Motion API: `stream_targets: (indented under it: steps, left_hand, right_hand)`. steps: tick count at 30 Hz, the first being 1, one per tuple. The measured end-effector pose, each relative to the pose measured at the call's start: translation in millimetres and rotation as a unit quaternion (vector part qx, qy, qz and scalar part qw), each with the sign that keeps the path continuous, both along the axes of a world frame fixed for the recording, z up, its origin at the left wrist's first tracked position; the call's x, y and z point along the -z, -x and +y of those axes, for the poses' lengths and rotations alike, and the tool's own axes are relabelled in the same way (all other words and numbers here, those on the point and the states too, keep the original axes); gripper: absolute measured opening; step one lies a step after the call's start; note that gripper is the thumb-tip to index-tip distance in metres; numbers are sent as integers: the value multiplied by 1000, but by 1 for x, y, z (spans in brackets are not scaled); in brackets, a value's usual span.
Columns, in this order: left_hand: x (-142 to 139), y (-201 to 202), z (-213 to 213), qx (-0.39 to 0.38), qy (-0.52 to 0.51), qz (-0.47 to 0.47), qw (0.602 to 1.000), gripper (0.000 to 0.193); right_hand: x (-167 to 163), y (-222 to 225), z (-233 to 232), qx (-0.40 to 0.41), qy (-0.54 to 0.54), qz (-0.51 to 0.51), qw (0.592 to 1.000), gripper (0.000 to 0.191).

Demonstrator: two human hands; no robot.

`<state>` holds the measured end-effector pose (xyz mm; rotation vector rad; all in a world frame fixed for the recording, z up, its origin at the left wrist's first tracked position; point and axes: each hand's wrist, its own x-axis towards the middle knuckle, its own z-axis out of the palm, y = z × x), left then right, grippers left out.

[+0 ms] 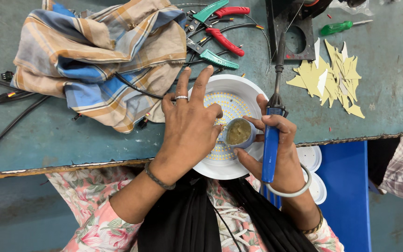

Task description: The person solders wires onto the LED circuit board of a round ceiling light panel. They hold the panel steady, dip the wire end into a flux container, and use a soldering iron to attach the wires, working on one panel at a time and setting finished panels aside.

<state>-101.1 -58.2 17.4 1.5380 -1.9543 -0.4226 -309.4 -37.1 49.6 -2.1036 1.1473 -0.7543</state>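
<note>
Worn teal tabletop (47, 135), chipped front edge; round white LED panel (239, 100) overhanging that edge. Left hand (190, 128) splayed, released, on panel; right hand (276, 140) grasping blue-handled soldering iron (271, 140) and small round tin of brownish paste (238, 132). Iron tip hidden, room cut off.

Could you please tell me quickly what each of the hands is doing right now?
Left hand: open, fingers spread on the round white LED panel.
Right hand: closed on a blue-handled soldering iron.

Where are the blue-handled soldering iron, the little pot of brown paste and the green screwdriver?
Blue-handled soldering iron (270, 149), head view, on its blue handle.
Little pot of brown paste (238, 132), head view, on the paste.
Green screwdriver (336, 28), head view, on its green handle.
</note>
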Motion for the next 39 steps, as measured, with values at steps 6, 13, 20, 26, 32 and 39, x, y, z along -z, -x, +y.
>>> stream_targets:
  steps: [6, 13, 20, 26, 32, 39]
  left_hand:
    - [-2, 1, -1, -4, -17, 0, 1000, 24]
    - [-1, 0, -1, -4, -4, 19, 1000, 22]
    - [-1, 1, -1, -9, 1, 19, 1000, 23]
    - [0, 2, 0, -9, 4, 23, 1000, 24]
    - [1, 1, 0, -7, 18, 21, 1000, 24]
    - [2, 1, 1, -4, 14, 22, 1000, 26]
  right_hand:
    - [1, -3, 3, 0, 19, 9, 1000, 82]
    - [2, -6, -1, -9, 20, 7, 1000, 82]
    - [7, -7, -3, -22, 16, -9, 1000, 85]
    - [7, -6, -3, -31, 20, -10, 999, 84]
    - [5, -7, -2, -29, 11, -3, 999, 82]
    - [5, -9, 0, -18, -5, -10, 1000, 81]
